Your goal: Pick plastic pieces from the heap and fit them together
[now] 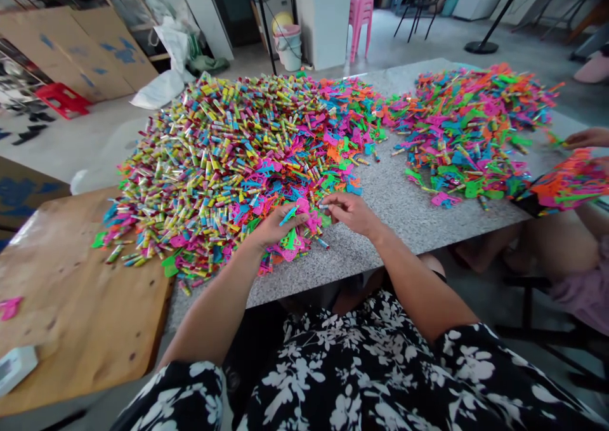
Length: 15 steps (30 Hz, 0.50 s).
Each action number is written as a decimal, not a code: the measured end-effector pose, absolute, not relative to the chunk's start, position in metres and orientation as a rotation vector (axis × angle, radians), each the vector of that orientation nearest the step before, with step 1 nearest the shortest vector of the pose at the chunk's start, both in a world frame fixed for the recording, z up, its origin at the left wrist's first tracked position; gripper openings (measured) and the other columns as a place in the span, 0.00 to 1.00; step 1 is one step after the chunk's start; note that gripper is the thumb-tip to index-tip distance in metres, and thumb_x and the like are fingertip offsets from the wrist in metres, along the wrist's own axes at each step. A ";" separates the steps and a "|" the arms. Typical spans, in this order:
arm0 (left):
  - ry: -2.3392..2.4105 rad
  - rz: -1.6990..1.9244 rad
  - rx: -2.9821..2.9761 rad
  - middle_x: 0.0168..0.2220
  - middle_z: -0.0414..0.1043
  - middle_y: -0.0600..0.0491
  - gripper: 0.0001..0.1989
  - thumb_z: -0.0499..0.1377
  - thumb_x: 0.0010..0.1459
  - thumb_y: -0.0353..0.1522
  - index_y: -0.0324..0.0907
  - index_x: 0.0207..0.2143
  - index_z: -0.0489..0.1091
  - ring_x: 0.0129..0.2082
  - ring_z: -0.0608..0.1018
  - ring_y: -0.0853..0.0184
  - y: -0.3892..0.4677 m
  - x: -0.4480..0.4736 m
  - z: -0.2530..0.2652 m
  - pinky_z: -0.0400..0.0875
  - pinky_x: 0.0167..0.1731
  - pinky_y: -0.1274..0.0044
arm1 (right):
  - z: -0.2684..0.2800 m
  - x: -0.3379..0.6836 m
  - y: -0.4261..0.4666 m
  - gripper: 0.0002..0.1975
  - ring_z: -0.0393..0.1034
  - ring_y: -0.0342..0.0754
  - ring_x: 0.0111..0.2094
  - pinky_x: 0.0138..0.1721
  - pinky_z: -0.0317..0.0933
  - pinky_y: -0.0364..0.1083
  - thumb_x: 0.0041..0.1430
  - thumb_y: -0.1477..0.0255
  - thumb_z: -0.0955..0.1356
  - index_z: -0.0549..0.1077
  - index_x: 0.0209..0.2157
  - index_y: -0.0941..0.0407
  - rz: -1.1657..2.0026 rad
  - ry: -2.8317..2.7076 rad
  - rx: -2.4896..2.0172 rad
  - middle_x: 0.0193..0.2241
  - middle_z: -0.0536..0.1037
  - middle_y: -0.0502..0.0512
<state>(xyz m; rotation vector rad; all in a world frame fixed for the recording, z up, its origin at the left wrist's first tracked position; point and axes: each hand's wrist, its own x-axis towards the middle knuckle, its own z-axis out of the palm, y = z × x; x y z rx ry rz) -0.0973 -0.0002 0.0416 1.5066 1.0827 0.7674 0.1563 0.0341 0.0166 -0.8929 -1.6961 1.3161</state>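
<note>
My left hand (275, 229) is closed around a small flat blue plastic piece (288, 215), which sticks out between thumb and fingers. Just to its right, my right hand (351, 214) pinches a small pale tube (324, 206) at its fingertips. The two hands are close together but apart, above the near edge of a heap. Pink plastic pieces (289, 248) lie under and between them. Behind and left rises a large pile of small labelled tubes (214, 145) in yellow, red and blue.
A second heap of bright plastic pieces (466, 132) lies to the right on the speckled stone table (380, 209). Beyond it, another person's hand (586, 138) reaches in, near a bunch of colourful pieces (575, 180). A wooden board (85, 291) adjoins at left, bearing a white device (18, 369).
</note>
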 end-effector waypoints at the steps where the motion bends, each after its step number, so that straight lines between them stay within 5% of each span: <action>1: 1.091 0.775 1.488 0.27 0.77 0.53 0.19 0.69 0.60 0.50 0.42 0.33 0.78 0.27 0.79 0.65 0.000 -0.096 0.038 0.75 0.31 0.75 | 0.017 0.157 0.034 0.11 0.70 0.44 0.25 0.29 0.66 0.44 0.61 0.65 0.70 0.80 0.43 0.54 1.267 -1.727 -0.920 0.28 0.78 0.49; 9: 1.112 0.729 1.322 0.25 0.79 0.52 0.20 0.70 0.58 0.51 0.43 0.31 0.78 0.24 0.79 0.64 -0.006 -0.085 0.013 0.75 0.28 0.74 | -0.001 0.170 0.037 0.11 0.60 0.40 0.15 0.17 0.55 0.41 0.56 0.66 0.69 0.78 0.39 0.56 1.639 -1.534 -0.997 0.20 0.74 0.45; 15: 1.186 0.748 1.080 0.23 0.78 0.49 0.25 0.73 0.51 0.54 0.41 0.28 0.77 0.21 0.78 0.65 0.001 -0.078 -0.002 0.73 0.24 0.74 | -0.023 0.178 0.032 0.10 0.61 0.41 0.15 0.16 0.55 0.40 0.52 0.67 0.69 0.77 0.36 0.56 1.527 -1.427 -1.168 0.18 0.72 0.44</action>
